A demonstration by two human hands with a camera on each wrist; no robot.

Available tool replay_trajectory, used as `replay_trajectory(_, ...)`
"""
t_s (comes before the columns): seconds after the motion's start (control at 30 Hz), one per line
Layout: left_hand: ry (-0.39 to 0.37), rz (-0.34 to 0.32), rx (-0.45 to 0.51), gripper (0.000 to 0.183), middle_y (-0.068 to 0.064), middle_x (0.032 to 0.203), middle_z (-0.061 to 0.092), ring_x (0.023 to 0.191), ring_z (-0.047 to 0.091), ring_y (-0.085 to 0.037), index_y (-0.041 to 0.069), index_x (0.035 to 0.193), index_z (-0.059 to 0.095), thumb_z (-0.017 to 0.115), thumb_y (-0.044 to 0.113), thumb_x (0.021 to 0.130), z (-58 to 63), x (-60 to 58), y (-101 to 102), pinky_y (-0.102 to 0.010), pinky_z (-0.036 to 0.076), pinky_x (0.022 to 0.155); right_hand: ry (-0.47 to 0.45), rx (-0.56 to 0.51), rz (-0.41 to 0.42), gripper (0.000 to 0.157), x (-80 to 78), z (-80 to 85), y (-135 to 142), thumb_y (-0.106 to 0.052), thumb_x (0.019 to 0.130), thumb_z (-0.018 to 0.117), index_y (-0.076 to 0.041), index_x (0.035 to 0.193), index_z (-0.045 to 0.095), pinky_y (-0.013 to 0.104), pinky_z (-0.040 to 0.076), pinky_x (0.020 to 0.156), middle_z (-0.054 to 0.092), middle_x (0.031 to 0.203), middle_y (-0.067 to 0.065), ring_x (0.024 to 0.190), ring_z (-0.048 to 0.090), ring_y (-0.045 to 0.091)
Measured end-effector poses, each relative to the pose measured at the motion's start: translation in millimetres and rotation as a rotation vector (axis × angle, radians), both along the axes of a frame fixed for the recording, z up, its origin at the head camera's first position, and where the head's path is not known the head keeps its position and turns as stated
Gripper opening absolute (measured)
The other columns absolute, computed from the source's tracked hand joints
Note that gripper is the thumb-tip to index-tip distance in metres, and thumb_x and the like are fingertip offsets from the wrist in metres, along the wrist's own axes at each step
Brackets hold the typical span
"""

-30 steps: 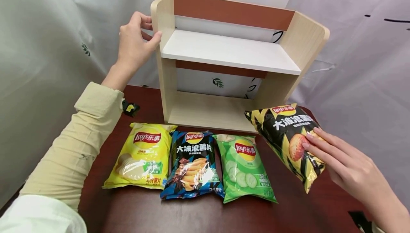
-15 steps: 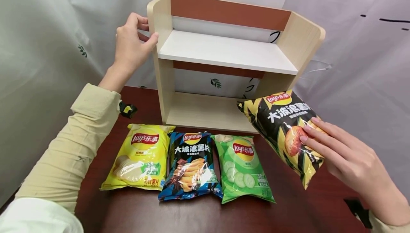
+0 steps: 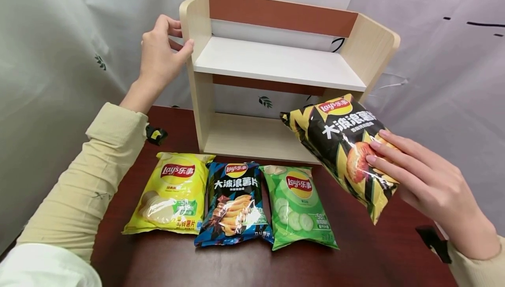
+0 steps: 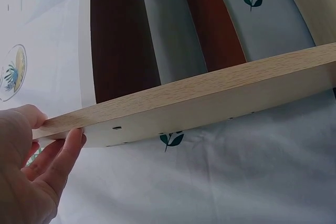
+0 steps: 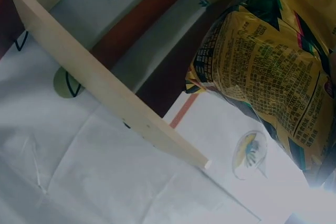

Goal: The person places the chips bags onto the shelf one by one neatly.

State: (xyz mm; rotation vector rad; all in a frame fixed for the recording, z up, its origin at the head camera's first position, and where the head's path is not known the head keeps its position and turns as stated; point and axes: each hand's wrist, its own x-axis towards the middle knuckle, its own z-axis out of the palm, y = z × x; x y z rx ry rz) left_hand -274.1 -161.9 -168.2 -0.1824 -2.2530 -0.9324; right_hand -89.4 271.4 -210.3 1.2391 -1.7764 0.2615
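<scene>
My left hand (image 3: 159, 52) grips the upper front edge of the left side panel of a small two-tier wooden shelf (image 3: 367, 44). In the left wrist view its thumb and fingers (image 4: 62, 165) lie on opposite sides of that panel (image 4: 220, 93). My right hand (image 3: 438, 186) holds a black and gold bag of potato chips (image 3: 335, 133) by its lower right part, fingers across the front; the thumb is hidden. The bag is tilted, in the air before the shelf's right side. In the right wrist view the bag's gold printed back (image 5: 273, 61) shows, the hand does not.
Three more chip bags lie in a row before the shelf: yellow (image 3: 169, 195), blue (image 3: 236, 203) and green (image 3: 301, 208). They rest on a dark red table (image 3: 221, 265). A pale cloth (image 3: 446, 72) hangs behind and on both sides.
My right hand has raised the black and gold bag and moved it slightly left, towards the shelf. The left hand keeps its hold on the panel; the view has shifted slightly.
</scene>
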Motion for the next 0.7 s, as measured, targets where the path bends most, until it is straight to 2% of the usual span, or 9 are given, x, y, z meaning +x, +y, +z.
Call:
replay_trajectory(0.13,0.003,0.000,0.003,0.039,-0.007,0.118,0.068,0.083,0.065,-0.011,0.007,0.121,0.054,0.059,0.030,0.090,-0.2,0.6,-1,-0.015,0.053,0.071,0.006,0.032,-0.010,0.030,-2.0,4.4,-4,-0.016,0.101,0.046,-0.002,0.113,0.069,0.028,0.039,0.111,0.069,0.115,0.018,0.115,0.062,0.032)
replay_trajectory(0.3,0.006,0.007,-0.001,0.039,-0.007,0.119,0.068,0.086,0.066,-0.016,0.007,0.121,0.053,0.058,0.030,0.091,-0.1,0.8,-1,-0.015,0.052,0.070,0.053,-0.007,0.033,0.027,-12.0,6.7,-13,-0.016,0.100,0.050,-0.004,0.112,0.071,0.034,0.042,0.108,0.070,0.113,0.017,0.114,0.063,0.033)
replay_trajectory(0.43,0.007,0.006,-0.009,0.039,-0.007,0.119,0.068,0.080,0.063,-0.009,0.006,0.121,0.053,0.058,0.030,0.091,-0.5,0.6,-1,-0.014,0.052,0.069,0.100,-0.058,0.075,0.024,-22.3,7.4,-18,-0.013,0.099,0.053,-0.004,0.111,0.071,0.038,0.045,0.105,0.070,0.111,0.018,0.111,0.064,0.035)
replay_trajectory(0.6,0.009,0.000,-0.013,0.038,-0.008,0.118,0.068,0.071,0.052,0.007,0.005,0.121,0.053,0.057,0.029,0.091,-2.1,1.1,-1,-0.010,0.047,0.065,0.121,-0.108,0.088,0.023,-29.1,12.1,-27,-0.014,0.097,0.055,-0.004,0.110,0.071,0.036,0.045,0.105,0.070,0.112,0.018,0.111,0.064,0.034)
replay_trajectory(0.7,0.005,-0.002,-0.022,0.038,-0.007,0.119,0.068,0.075,0.059,-0.002,0.005,0.122,0.052,0.056,0.029,0.091,-2.4,1.7,0,-0.013,0.050,0.067,0.119,-0.127,0.077,0.023,-32.7,16.4,-32,-0.014,0.097,0.056,-0.005,0.111,0.071,0.035,0.045,0.106,0.070,0.113,0.017,0.112,0.064,0.033)
